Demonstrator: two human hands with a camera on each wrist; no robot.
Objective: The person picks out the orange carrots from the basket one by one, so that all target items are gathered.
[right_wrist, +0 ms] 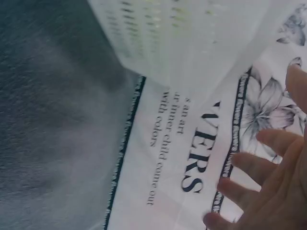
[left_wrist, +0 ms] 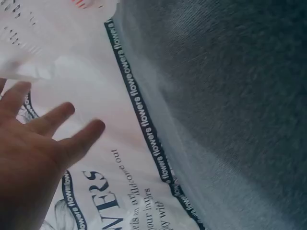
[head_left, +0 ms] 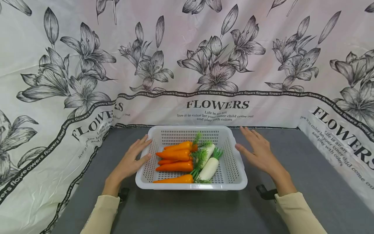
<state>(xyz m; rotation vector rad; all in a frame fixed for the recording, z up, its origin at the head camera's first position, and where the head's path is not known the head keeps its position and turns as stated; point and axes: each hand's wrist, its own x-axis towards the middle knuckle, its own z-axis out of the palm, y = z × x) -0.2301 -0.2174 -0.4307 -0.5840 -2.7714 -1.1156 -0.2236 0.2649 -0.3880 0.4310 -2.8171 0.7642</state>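
Note:
A white perforated plastic basket [head_left: 191, 186] sits in the middle of the grey table. Several orange carrots [head_left: 176, 155] with green tops lie in its left and middle part, and two white radishes [head_left: 209, 169] lie to their right. At the basket's left side is my left hand [head_left: 132, 160], fingers extended; whether the fingertips touch the rim I cannot tell. My right hand [head_left: 258, 150] is beside the right rim, its fingers straight and spread, holding nothing. In the right wrist view, spread fingers [right_wrist: 252, 167] show apart from the basket wall [right_wrist: 192, 43].
A white cloth [head_left: 216, 112] printed with grey lilies and the word FLOWERS hangs behind the table and along both sides. The grey tabletop [head_left: 190, 214] extends in front of the basket and to either side. Dark straps [head_left: 266, 192] are at both wrists.

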